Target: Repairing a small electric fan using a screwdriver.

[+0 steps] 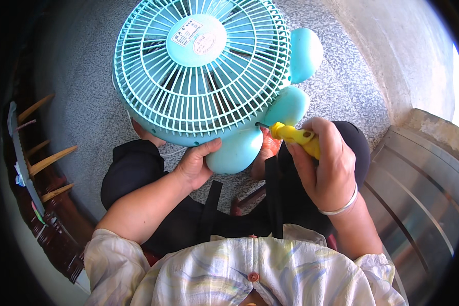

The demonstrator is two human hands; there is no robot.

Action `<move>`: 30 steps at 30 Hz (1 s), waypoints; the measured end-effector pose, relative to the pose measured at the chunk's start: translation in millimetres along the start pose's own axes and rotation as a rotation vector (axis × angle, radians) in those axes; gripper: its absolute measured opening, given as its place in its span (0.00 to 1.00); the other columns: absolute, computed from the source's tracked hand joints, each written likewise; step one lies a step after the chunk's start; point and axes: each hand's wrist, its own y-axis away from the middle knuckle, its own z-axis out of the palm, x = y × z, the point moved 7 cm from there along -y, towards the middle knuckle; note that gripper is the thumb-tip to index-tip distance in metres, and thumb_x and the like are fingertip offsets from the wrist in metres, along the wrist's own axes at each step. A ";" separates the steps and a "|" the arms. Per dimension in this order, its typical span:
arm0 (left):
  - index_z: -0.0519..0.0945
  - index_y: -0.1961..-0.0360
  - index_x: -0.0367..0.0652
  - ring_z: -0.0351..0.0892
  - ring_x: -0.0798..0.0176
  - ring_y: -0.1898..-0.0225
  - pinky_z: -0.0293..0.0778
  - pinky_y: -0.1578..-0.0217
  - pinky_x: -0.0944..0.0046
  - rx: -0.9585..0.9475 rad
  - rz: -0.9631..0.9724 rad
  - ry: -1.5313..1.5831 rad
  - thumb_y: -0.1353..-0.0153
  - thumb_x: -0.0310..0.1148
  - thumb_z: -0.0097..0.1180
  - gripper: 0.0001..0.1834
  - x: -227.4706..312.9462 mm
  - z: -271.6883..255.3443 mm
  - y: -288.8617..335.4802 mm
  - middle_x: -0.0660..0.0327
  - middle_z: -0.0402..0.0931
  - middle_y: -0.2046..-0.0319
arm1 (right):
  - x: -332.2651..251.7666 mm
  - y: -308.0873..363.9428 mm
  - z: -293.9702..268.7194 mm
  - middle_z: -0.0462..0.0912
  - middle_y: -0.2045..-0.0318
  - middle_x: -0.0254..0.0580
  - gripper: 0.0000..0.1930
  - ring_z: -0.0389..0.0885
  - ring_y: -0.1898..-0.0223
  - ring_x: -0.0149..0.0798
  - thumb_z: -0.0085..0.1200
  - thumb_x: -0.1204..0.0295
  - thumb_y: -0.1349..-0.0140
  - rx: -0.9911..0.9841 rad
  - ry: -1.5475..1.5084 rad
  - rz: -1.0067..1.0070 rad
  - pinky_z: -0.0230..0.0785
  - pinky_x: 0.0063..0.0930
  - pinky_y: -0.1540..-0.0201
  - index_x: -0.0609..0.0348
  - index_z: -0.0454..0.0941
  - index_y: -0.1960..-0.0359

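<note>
A round turquoise electric fan (196, 41) with a slatted grille and rounded petal-like lobes on its rim lies tilted in front of me, above my knees. With the thumb on top and the fingers underneath, my left hand (196, 166) grips the rim beside the lowest petal (234, 151). My right hand (327, 166) is closed round a screwdriver (297, 135) with a yellow handle. Its dark tip meets the fan's rim between two petals; whether a screw sits there is too small to tell.
Speckled grey floor (341, 86) spreads under the fan. A ribbed metal panel (418, 188) stands at the right, below a pale wall (398, 46). At the far left is a dark object with pointed wooden pieces (51, 160). A white cord (176, 151) shows near my left hand.
</note>
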 end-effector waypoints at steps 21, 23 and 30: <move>0.66 0.42 0.40 0.72 0.58 0.45 0.68 0.44 0.53 -0.036 -0.019 0.071 0.44 0.41 0.59 0.31 -0.5 -0.8 -3.3 0.56 0.71 0.47 | -29.3 -41.7 13.3 0.79 0.71 0.52 0.10 0.80 0.71 0.47 0.51 0.73 0.39 -0.609 -0.200 -0.167 0.72 0.32 0.69 0.67 0.71 0.59; 0.67 0.43 0.39 0.73 0.59 0.47 0.69 0.45 0.54 -0.038 -0.023 0.108 0.45 0.41 0.59 0.30 -2.3 -0.9 -5.7 0.56 0.72 0.48 | -4.1 -38.0 14.4 0.77 0.79 0.46 0.11 0.78 0.80 0.39 0.47 0.70 0.35 -0.527 -0.276 0.359 0.70 0.29 0.74 0.67 0.72 0.59; 0.67 0.43 0.39 0.75 0.59 0.49 0.70 0.47 0.54 -0.094 -0.038 0.115 0.45 0.40 0.59 0.30 -1.2 0.5 -5.7 0.55 0.72 0.49 | -7.2 -8.4 11.7 0.75 0.85 0.41 0.11 0.72 0.88 0.29 0.47 0.69 0.35 -0.394 -0.128 0.364 0.64 0.24 0.83 0.66 0.75 0.64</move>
